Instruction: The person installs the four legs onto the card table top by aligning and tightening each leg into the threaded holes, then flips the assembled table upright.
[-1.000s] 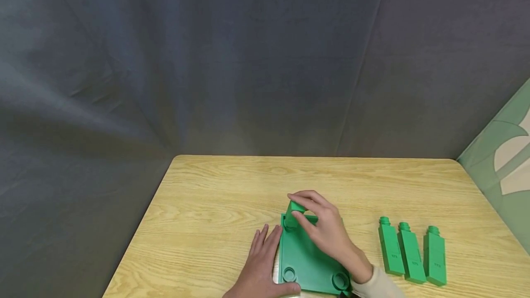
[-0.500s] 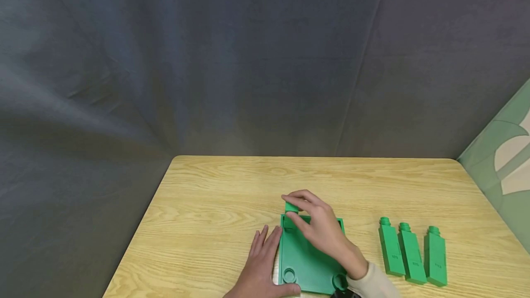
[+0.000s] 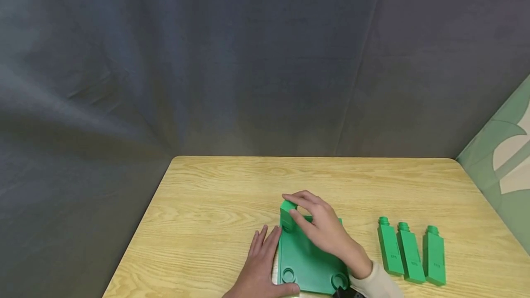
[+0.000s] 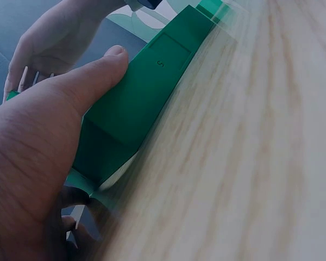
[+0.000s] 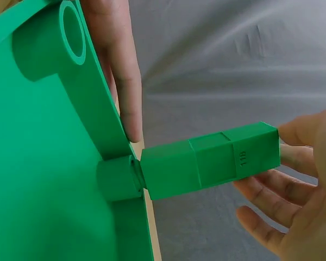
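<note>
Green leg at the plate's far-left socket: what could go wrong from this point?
1. The green leg meets the socket with its neck still showing, so it may not be fully seated; it could cross-thread or jam.
2. The right hand grips only the leg's far end, so it might tilt.
3. The left hand holds just the edge of the green plate; the plate could slide on the table.
</note>
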Demonstrator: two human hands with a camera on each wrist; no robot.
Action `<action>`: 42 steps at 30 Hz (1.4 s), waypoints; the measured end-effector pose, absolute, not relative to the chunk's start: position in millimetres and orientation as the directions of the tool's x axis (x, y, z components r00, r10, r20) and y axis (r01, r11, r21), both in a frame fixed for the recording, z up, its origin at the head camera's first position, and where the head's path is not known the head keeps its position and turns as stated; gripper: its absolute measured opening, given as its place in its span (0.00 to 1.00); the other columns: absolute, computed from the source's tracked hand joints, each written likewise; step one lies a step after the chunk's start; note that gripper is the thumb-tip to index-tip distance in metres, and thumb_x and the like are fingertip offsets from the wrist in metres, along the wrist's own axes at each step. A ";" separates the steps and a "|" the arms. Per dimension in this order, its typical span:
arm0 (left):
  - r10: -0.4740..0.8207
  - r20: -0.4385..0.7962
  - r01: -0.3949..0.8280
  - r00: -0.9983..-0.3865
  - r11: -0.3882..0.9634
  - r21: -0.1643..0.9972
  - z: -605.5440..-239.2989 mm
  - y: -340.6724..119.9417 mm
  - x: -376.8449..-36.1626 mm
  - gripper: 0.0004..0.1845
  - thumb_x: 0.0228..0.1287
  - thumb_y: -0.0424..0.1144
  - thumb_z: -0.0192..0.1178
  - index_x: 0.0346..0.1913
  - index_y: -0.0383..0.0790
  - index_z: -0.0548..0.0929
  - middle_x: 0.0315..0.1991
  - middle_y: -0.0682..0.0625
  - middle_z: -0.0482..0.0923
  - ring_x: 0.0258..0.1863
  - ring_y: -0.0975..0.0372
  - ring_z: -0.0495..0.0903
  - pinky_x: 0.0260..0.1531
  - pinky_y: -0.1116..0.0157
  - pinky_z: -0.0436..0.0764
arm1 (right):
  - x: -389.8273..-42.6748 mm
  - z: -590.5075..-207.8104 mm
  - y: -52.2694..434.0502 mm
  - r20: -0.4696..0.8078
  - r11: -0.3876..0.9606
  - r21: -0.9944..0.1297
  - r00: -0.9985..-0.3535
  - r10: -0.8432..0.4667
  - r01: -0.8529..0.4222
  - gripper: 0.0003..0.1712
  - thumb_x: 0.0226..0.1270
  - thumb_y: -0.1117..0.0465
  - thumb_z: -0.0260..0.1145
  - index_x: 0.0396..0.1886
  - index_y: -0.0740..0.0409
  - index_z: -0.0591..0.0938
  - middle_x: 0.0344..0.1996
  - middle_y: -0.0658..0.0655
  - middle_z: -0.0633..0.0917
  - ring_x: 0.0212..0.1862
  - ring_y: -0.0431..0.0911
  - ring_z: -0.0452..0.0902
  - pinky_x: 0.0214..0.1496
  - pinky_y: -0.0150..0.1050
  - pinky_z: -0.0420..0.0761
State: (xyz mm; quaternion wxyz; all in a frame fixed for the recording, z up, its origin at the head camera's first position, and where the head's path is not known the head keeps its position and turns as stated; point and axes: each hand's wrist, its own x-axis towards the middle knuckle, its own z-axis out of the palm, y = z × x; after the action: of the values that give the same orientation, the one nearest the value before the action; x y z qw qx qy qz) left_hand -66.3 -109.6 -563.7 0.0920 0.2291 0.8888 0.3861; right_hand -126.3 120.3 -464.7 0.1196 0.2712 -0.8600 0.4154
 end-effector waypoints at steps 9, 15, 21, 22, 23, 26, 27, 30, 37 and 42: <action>0.474 0.003 0.324 -0.881 0.598 0.733 -564.4 -109.7 -66.7 0.69 0.60 0.76 0.72 0.93 0.50 0.46 0.91 0.47 0.52 0.90 0.39 0.42 0.85 0.31 0.45 | -128.6 -471.8 115.6 0.482 0.544 -0.650 -0.841 -0.245 -0.531 0.17 0.72 0.59 0.81 0.58 0.51 0.90 0.52 0.46 0.90 0.54 0.47 0.88 0.55 0.54 0.91; 0.476 -0.010 0.310 -0.879 0.588 0.747 -562.9 -109.2 -67.0 0.68 0.61 0.74 0.72 0.93 0.50 0.46 0.91 0.47 0.51 0.90 0.39 0.41 0.85 0.31 0.43 | -128.4 -476.5 110.0 0.472 0.514 -0.704 -0.863 -0.177 -0.490 0.17 0.65 0.59 0.86 0.50 0.51 0.89 0.47 0.47 0.92 0.46 0.46 0.90 0.49 0.48 0.94; 0.478 -0.017 0.300 -0.878 0.580 0.757 -562.5 -108.6 -67.8 0.68 0.61 0.73 0.73 0.93 0.51 0.46 0.91 0.48 0.51 0.90 0.39 0.41 0.85 0.31 0.42 | -128.8 -475.5 113.1 0.483 0.497 -0.699 -0.852 -0.203 -0.514 0.16 0.67 0.60 0.85 0.51 0.50 0.90 0.47 0.48 0.92 0.44 0.45 0.90 0.47 0.48 0.94; 0.477 -0.017 0.300 -0.878 0.579 0.758 -562.5 -108.6 -67.7 0.68 0.61 0.73 0.73 0.93 0.51 0.46 0.91 0.48 0.51 0.90 0.39 0.41 0.85 0.31 0.42 | -128.9 -475.0 114.5 0.489 0.494 -0.691 -0.845 -0.218 -0.528 0.15 0.68 0.61 0.84 0.52 0.50 0.90 0.48 0.48 0.92 0.45 0.46 0.91 0.47 0.48 0.94; 0.477 -0.016 0.301 -0.879 0.580 0.757 -562.6 -108.6 -67.6 0.68 0.61 0.73 0.74 0.93 0.51 0.46 0.91 0.48 0.51 0.90 0.39 0.41 0.86 0.31 0.42 | -129.2 -474.5 116.1 0.495 0.488 -0.684 -0.837 -0.233 -0.541 0.15 0.69 0.62 0.83 0.52 0.51 0.90 0.48 0.49 0.93 0.45 0.47 0.91 0.47 0.48 0.94; 0.474 -0.012 0.304 -0.880 0.584 0.753 -563.0 -109.0 -67.2 0.69 0.60 0.74 0.74 0.93 0.51 0.47 0.91 0.48 0.51 0.90 0.40 0.41 0.86 0.32 0.43 | -130.1 -473.8 120.3 0.504 0.464 -0.677 -0.819 -0.273 -0.571 0.15 0.69 0.67 0.80 0.53 0.52 0.91 0.49 0.49 0.93 0.47 0.49 0.90 0.48 0.48 0.93; 0.474 -0.013 0.304 -0.881 0.586 0.751 -563.3 -109.2 -67.1 0.69 0.60 0.74 0.74 0.93 0.52 0.47 0.91 0.49 0.51 0.90 0.40 0.41 0.86 0.32 0.43 | -130.4 -473.7 121.3 0.504 0.458 -0.678 -0.817 -0.279 -0.575 0.15 0.69 0.68 0.79 0.53 0.52 0.91 0.50 0.48 0.93 0.47 0.48 0.90 0.48 0.48 0.93; 0.471 -0.019 0.299 -0.882 0.591 0.749 -564.4 -109.7 -67.1 0.69 0.59 0.75 0.74 0.93 0.53 0.46 0.91 0.49 0.51 0.91 0.40 0.41 0.86 0.32 0.44 | -131.5 -474.0 123.2 0.505 0.450 -0.680 -0.815 -0.285 -0.579 0.17 0.68 0.69 0.78 0.54 0.51 0.91 0.50 0.47 0.92 0.46 0.46 0.90 0.48 0.47 0.93; 0.470 -0.017 0.301 -0.883 0.593 0.746 -566.1 -110.5 -67.4 0.69 0.59 0.75 0.73 0.93 0.55 0.46 0.91 0.50 0.50 0.90 0.40 0.41 0.85 0.31 0.45 | -132.5 -476.0 122.9 0.498 0.437 -0.673 -0.802 -0.329 -0.597 0.27 0.72 0.69 0.77 0.69 0.52 0.88 0.49 0.45 0.88 0.44 0.46 0.86 0.47 0.48 0.92; 0.473 0.002 0.322 -0.881 0.595 0.736 -565.8 -110.9 -67.3 0.69 0.60 0.76 0.72 0.93 0.54 0.46 0.91 0.49 0.51 0.90 0.39 0.42 0.85 0.31 0.45 | -131.9 -477.2 121.3 0.493 0.441 -0.670 -0.801 -0.339 -0.598 0.24 0.75 0.66 0.77 0.68 0.51 0.89 0.47 0.43 0.84 0.44 0.42 0.84 0.47 0.47 0.90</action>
State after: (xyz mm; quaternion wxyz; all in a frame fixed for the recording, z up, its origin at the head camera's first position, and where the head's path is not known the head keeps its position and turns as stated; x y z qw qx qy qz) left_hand -67.3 -110.9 -565.8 0.0972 0.2239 0.8878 0.3901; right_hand -131.9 121.3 -477.2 0.1445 0.2800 -0.8363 0.4487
